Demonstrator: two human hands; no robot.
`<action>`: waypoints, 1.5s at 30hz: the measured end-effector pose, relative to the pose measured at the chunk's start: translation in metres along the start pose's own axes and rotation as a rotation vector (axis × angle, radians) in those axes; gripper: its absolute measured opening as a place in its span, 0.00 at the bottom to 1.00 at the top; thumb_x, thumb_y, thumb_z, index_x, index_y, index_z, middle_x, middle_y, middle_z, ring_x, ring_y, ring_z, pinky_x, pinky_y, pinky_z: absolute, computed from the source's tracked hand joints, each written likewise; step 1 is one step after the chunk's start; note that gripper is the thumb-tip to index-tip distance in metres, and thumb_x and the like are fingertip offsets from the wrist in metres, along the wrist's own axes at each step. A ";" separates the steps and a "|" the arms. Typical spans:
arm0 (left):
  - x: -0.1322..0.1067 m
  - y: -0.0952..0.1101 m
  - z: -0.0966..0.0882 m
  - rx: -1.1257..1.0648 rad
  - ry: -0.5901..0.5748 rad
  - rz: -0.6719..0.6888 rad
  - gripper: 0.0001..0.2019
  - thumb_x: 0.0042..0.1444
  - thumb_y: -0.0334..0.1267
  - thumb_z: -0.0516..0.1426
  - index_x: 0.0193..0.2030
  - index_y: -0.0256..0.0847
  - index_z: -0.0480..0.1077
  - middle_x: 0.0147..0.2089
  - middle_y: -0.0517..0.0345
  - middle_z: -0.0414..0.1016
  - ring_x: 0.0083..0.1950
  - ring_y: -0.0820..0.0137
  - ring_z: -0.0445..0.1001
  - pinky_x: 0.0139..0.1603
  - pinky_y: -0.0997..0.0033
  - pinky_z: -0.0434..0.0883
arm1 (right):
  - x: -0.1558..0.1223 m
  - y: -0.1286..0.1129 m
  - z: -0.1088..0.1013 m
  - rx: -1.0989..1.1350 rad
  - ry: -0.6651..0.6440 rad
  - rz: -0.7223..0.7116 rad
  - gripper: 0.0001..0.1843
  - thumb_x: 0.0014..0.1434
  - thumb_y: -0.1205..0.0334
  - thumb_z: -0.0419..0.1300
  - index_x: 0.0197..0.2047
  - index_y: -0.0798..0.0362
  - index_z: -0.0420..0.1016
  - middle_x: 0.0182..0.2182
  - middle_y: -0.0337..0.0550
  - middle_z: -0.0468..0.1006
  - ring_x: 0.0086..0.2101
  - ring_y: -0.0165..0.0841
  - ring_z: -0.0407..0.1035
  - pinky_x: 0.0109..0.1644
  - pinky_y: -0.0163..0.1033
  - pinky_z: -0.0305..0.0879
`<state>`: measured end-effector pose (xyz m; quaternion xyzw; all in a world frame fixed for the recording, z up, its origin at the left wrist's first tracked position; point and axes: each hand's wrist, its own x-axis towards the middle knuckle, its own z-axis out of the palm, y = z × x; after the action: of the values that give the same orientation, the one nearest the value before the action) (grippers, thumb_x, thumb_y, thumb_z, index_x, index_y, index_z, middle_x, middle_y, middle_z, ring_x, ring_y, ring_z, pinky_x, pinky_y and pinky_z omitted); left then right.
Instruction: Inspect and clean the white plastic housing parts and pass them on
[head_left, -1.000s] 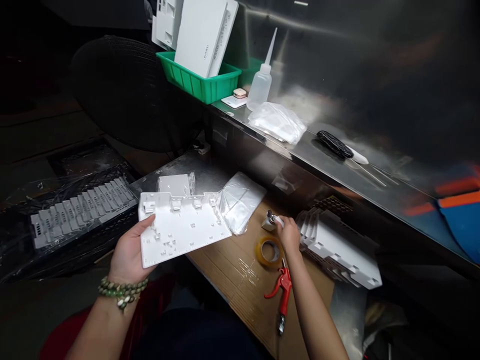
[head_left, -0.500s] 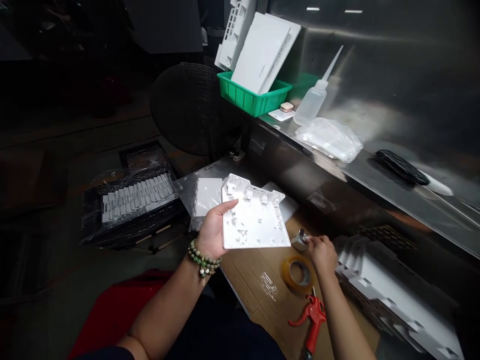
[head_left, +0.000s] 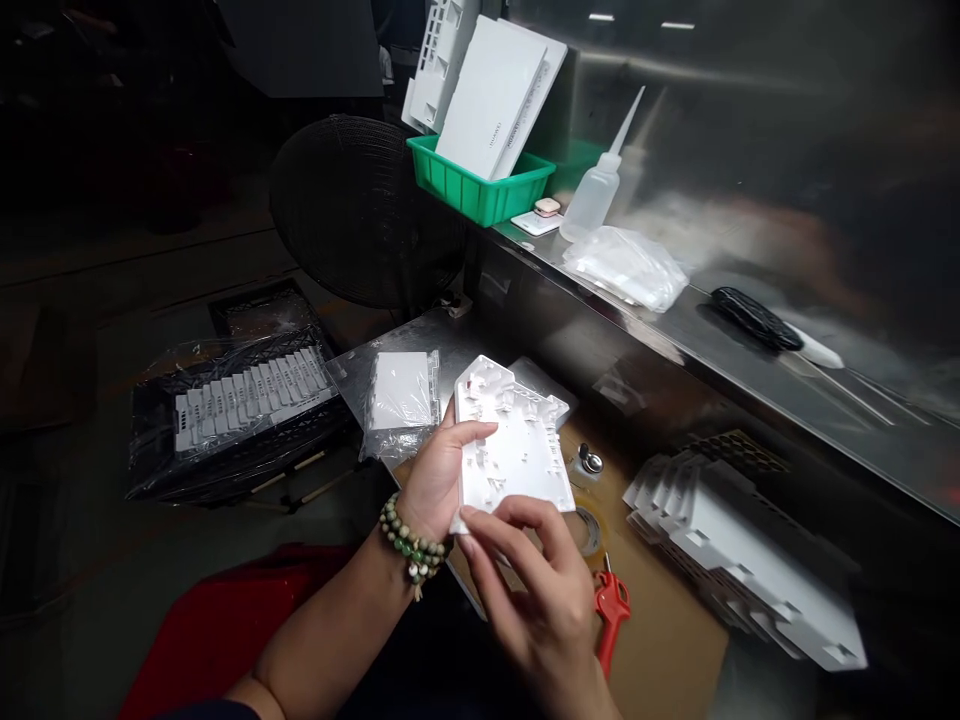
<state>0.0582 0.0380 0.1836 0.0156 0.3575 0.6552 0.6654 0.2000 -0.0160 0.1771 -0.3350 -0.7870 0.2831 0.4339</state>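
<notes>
My left hand (head_left: 435, 475) is closed on the left edge of a white plastic housing (head_left: 517, 455), its thumb over the inner face. The housing is tilted, its ribbed and clipped inside facing me. My right hand (head_left: 536, 580) pinches the near left corner with thumb and index finger. Whether a small thing is also between those fingers cannot be made out. Just beyond the housing stands a small clear container with a round metal top (head_left: 590, 460). A roll of tape (head_left: 592, 530) and a red air blow gun (head_left: 613, 600) lie partly hidden behind my right hand.
White housings (head_left: 765, 560) are stacked at the right. A bagged white housing (head_left: 401, 390) lies at the table's far left. Left of it, a black crate (head_left: 247, 400) holds several white parts. A green bin (head_left: 484, 195) and a squeeze bottle (head_left: 592, 195) stand on the metal shelf.
My right hand has left the small metal-topped container and come left to the housing's near corner. The housing has turned and tilted in my left hand. The view has shifted slightly.
</notes>
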 end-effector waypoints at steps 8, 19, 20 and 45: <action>-0.010 0.008 -0.002 0.005 -0.031 0.009 0.41 0.54 0.21 0.59 0.72 0.56 0.60 0.63 0.55 0.78 0.59 0.53 0.79 0.67 0.44 0.70 | -0.001 0.007 -0.004 -0.019 0.049 0.039 0.15 0.64 0.70 0.64 0.52 0.47 0.80 0.39 0.43 0.73 0.38 0.31 0.73 0.39 0.35 0.74; -0.013 0.018 -0.009 -0.009 -0.077 -0.050 0.39 0.56 0.20 0.55 0.75 0.45 0.57 0.63 0.45 0.77 0.59 0.49 0.79 0.67 0.40 0.69 | -0.002 0.003 0.005 -0.078 -0.016 -0.012 0.15 0.66 0.69 0.62 0.54 0.47 0.78 0.41 0.46 0.75 0.39 0.34 0.74 0.40 0.38 0.75; -0.013 0.023 -0.012 0.003 -0.094 -0.067 0.39 0.57 0.20 0.54 0.75 0.44 0.56 0.63 0.44 0.77 0.59 0.49 0.79 0.67 0.39 0.69 | -0.004 0.009 0.000 -0.100 -0.016 0.000 0.14 0.66 0.68 0.62 0.54 0.47 0.78 0.41 0.45 0.75 0.39 0.34 0.74 0.40 0.37 0.74; -0.023 0.066 -0.084 0.013 -0.030 0.050 0.38 0.63 0.19 0.42 0.78 0.47 0.46 0.60 0.50 0.80 0.64 0.48 0.74 0.64 0.33 0.68 | -0.046 0.052 -0.064 -0.357 0.306 0.094 0.15 0.65 0.71 0.63 0.52 0.48 0.80 0.42 0.45 0.73 0.42 0.34 0.73 0.44 0.39 0.73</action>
<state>-0.0374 -0.0104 0.1635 0.0387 0.3511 0.6690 0.6539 0.2889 -0.0096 0.1463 -0.4817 -0.7331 0.1054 0.4683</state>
